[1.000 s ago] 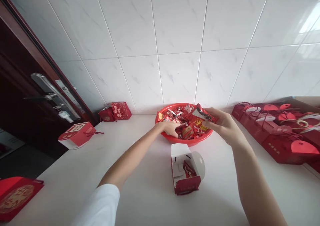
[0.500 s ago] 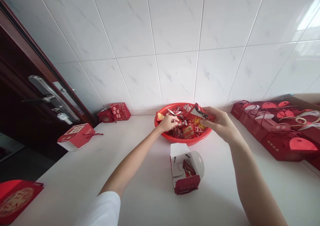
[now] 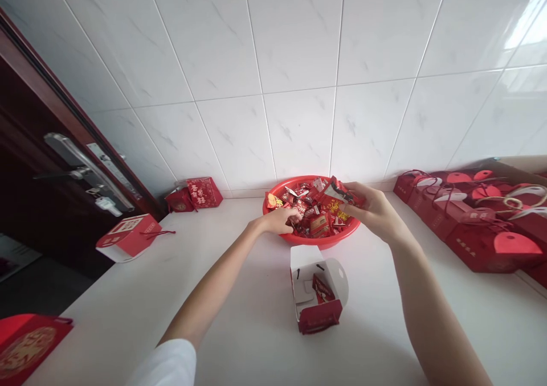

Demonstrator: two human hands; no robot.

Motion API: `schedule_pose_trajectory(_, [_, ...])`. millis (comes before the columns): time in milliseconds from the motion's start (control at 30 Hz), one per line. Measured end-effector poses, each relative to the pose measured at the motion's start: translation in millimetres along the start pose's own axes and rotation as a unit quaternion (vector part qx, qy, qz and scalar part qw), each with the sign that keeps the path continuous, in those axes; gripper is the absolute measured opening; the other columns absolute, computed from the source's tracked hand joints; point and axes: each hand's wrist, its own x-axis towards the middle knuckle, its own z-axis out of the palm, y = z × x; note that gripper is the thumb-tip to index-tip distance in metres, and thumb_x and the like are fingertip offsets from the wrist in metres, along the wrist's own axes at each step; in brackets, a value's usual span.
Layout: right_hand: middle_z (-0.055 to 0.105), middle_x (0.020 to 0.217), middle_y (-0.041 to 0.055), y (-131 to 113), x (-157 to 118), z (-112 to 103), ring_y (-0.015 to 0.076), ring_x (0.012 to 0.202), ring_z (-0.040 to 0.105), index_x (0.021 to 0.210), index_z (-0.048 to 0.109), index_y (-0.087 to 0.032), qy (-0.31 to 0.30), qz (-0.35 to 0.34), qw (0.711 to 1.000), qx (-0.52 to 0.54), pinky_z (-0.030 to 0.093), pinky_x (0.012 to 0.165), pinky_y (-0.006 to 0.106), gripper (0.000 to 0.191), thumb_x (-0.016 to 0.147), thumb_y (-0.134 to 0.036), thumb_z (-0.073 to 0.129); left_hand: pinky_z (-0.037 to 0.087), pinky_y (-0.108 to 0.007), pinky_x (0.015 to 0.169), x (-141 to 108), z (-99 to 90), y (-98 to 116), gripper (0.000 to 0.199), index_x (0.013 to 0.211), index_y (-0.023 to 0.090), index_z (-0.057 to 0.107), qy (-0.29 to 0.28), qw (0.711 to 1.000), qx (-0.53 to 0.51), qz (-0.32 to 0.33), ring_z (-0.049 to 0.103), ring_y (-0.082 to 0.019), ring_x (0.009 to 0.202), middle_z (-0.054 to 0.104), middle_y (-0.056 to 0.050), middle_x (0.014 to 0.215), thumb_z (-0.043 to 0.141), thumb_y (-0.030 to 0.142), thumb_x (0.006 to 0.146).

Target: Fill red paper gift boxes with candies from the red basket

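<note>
A round red plastic basket (image 3: 318, 241) full of red-wrapped candies (image 3: 307, 195) stands against the wall. Over its near left part is my left hand (image 3: 281, 220), fingers curled down among the candies; what they hold, if anything, is hidden. My right hand (image 3: 371, 206) is closed on a red and black candy packet (image 3: 335, 191) above the basket's right side. In front of the basket sits an open gift box (image 3: 318, 317), white inside, its flaps spread. A dark red packet (image 3: 322, 289) lies inside it.
Several closed red gift boxes (image 3: 461, 226) line the right side, beside a cardboard box (image 3: 525, 163). More red boxes stand at the left: one by the wall (image 3: 204, 192), one near the table edge (image 3: 128, 238), one at front left (image 3: 32, 343). A dark door (image 3: 34, 113) is at left.
My left hand has moved a little left and nearer to me, toward the basket's near rim. My right hand stays over the basket's right side with the packet.
</note>
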Motion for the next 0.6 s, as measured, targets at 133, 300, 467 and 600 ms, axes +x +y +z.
schedule_pose_trajectory(133, [0.076, 0.107, 0.0078, 0.8, 0.6, 1.4, 0.0274, 0.091, 0.071, 0.112, 0.068, -0.019, -0.002, -0.011, 1.0, -0.008, 0.058, 0.076, 0.037, 0.038, 0.077, -0.034, 0.072, 0.053, -0.028, 0.079, 1.0, -3.6, -4.9, 0.012, 0.08, 0.018, 0.073, 0.047, 0.999, 0.014, -0.01, 0.071, -0.021, 0.086, 0.077, -0.005, 0.087, 0.064, 0.018, 0.072])
schedule_pose_trajectory(300, [0.076, 0.105, 0.0075, 2.2, 1.6, 1.6, 0.0273, 0.092, 0.071, 0.112, 0.068, -0.019, 0.0, -0.017, 1.0, -0.015, 0.058, 0.077, 0.037, 0.037, 0.077, -0.032, 0.071, 0.054, -0.031, 0.081, 5.1, -1.8, -8.3, 0.021, 0.086, 0.018, 0.074, 0.178, 0.983, -0.037, -0.017, 0.07, -0.022, 0.087, 0.078, -0.005, 0.091, 0.06, 0.032, 0.079])
schedule_pose_trajectory(467, [0.075, 0.11, 0.0084, 4.1, 1.2, 2.5, 0.0293, 0.099, 0.07, 0.113, 0.069, -0.019, 0.008, -0.012, 1.0, -0.006, 0.058, 0.084, 0.041, 0.04, 0.075, -0.033, 0.074, 0.055, -0.029, 0.076, 1.0, 2.9, -7.2, 0.024, 0.095, 0.018, 0.074, 0.239, 0.969, -0.053, -0.025, 0.069, -0.019, 0.081, 0.075, -0.006, 0.099, 0.058, 0.032, 0.082])
schedule_pose_trajectory(600, [0.075, 0.112, 0.0082, 3.5, 1.2, 3.2, 0.03, 0.101, 0.07, 0.114, 0.069, -0.02, 0.009, -0.016, 1.0, 0.002, 0.058, 0.085, 0.041, 0.042, 0.075, -0.034, 0.076, 0.052, -0.027, 0.074, -8.6, 2.8, -0.1, 0.027, 0.099, 0.021, 0.074, 0.279, 0.96, -0.019, -0.014, 0.068, -0.017, 0.078, 0.072, -0.006, 0.107, 0.063, 0.03, 0.077])
